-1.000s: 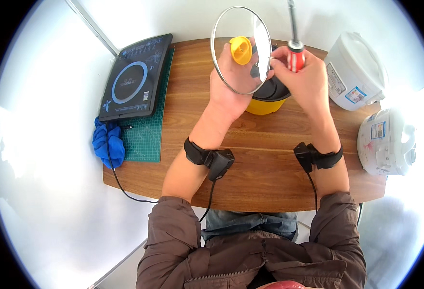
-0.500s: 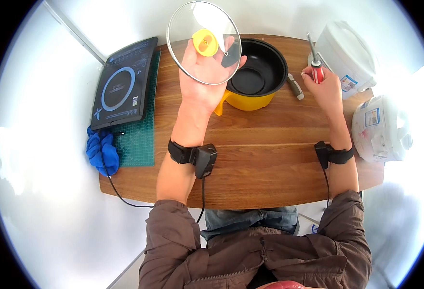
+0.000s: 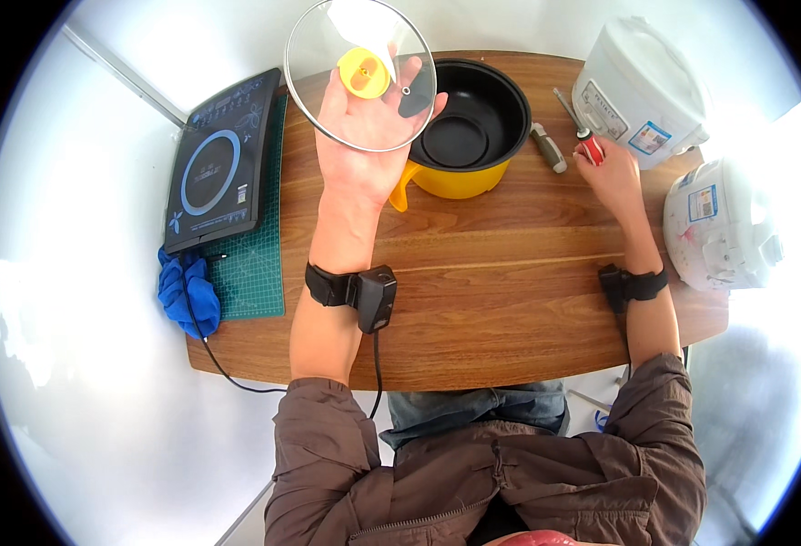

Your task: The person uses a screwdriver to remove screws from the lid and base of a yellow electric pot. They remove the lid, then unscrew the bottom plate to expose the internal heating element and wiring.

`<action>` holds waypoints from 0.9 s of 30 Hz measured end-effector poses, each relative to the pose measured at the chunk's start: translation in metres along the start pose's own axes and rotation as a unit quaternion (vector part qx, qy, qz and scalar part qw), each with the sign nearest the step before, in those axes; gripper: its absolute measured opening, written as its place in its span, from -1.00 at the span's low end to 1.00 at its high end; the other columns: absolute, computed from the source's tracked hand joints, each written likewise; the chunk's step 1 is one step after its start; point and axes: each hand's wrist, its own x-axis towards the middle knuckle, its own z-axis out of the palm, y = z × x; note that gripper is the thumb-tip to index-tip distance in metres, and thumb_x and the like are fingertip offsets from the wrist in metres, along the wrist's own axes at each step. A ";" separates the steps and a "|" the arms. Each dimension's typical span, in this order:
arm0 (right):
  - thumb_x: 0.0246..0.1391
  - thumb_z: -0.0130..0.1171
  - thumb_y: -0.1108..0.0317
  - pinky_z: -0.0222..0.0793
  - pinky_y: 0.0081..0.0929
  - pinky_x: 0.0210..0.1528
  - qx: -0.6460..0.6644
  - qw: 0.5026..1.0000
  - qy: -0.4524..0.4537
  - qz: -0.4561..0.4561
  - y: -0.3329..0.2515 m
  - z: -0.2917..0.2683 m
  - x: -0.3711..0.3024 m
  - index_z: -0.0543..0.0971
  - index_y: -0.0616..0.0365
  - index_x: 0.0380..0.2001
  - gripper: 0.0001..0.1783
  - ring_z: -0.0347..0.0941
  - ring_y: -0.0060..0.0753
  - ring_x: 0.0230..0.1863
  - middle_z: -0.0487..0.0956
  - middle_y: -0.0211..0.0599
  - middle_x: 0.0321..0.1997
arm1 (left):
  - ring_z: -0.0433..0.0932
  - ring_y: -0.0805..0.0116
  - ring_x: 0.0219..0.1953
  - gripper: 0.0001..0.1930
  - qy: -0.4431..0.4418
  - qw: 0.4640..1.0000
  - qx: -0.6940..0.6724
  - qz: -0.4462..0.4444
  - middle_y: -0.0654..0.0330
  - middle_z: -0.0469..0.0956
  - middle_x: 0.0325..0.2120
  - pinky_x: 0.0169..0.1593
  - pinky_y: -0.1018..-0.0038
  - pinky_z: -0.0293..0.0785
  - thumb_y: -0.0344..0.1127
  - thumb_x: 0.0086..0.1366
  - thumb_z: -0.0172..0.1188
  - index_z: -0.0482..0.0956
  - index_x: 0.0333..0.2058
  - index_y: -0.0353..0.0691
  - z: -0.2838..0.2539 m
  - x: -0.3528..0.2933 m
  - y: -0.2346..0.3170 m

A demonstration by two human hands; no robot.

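Note:
A round glass lid (image 3: 314, 45) with a metal rim is raised in my left hand (image 3: 359, 155), at the upper left of the table. My palm faces up beneath it, and the fingers show through the glass around the yellow knob (image 3: 364, 73) at its middle. Closed around the red handle of a screwdriver (image 3: 590, 148) is my right hand (image 3: 612, 177), at the right side. The screwdriver's shaft leans up and left, apart from the lid. Just right of the lid stands a yellow pot (image 3: 464, 185) with a black inside, partly behind my left fingertips.
Between pot and right hand lies a short grey-green handled tool (image 3: 548, 148). Two white appliances (image 3: 642, 91) (image 3: 714, 227) stand along the right edge. On the left, a black induction cooker (image 3: 214, 168) rests over a green cutting mat (image 3: 250, 282), beside a blue cloth (image 3: 189, 291) and a cable.
The lid and my left hand have shifted slightly left and up in the picture. The screwdriver has tipped over to the left, from nearly upright, with my right hand a little lower.

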 end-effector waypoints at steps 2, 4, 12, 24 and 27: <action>0.13 0.32 0.18 0.51 -0.14 -0.12 -0.015 1.000 -0.020 0.004 0.001 0.001 0.001 0.70 0.20 -0.24 -0.71 0.64 0.12 -0.22 0.69 0.03 -0.33 | 0.29 -0.02 0.38 -0.58 -0.008 1.000 0.001 -0.001 0.13 0.42 0.26 0.34 -0.36 0.32 -0.06 0.65 -0.28 0.46 0.23 -0.06 0.000 0.000 0.001; 0.13 0.31 0.19 0.51 -0.10 -0.10 -0.043 0.998 -0.047 0.019 0.005 -0.001 0.000 0.69 0.20 -0.25 -0.72 0.64 0.15 -0.20 0.69 0.05 -0.32 | 0.28 -0.03 0.39 -0.58 -0.014 1.000 -0.001 0.000 0.12 0.41 0.26 0.34 -0.37 0.31 -0.07 0.65 -0.28 0.46 0.22 -0.07 0.000 0.001 -0.001; 0.14 0.31 0.22 0.50 0.01 -0.05 -0.089 0.995 -0.055 0.003 0.013 0.004 0.004 0.69 0.18 -0.22 -0.74 0.61 0.22 -0.14 0.68 0.08 -0.26 | 0.28 -0.04 0.38 -0.58 -0.021 1.000 -0.018 -0.001 0.09 0.41 0.25 0.36 -0.41 0.28 -0.10 0.65 -0.30 0.49 0.17 -0.09 -0.005 0.001 -0.002; 0.14 0.30 0.26 0.49 -0.07 -0.05 -0.097 0.993 -0.067 -0.016 0.014 0.001 0.001 0.69 0.17 -0.19 -0.76 0.61 0.20 -0.13 0.67 0.10 -0.24 | 0.28 -0.03 0.39 -0.57 -0.013 1.000 -0.025 -0.011 0.09 0.41 0.26 0.37 -0.42 0.26 -0.06 0.66 -0.29 0.48 0.19 -0.11 -0.004 0.002 -0.003; 0.15 0.27 0.28 0.50 -0.01 -0.07 -0.070 0.997 -0.028 -0.009 0.007 0.000 -0.002 0.69 0.16 -0.19 -0.77 0.61 0.25 -0.15 0.67 0.12 -0.26 | 0.26 -0.04 0.40 -0.57 -0.039 0.998 -0.051 -0.020 0.09 0.40 0.27 0.37 -0.43 0.26 -0.06 0.66 -0.30 0.48 0.19 -0.10 -0.011 0.003 -0.004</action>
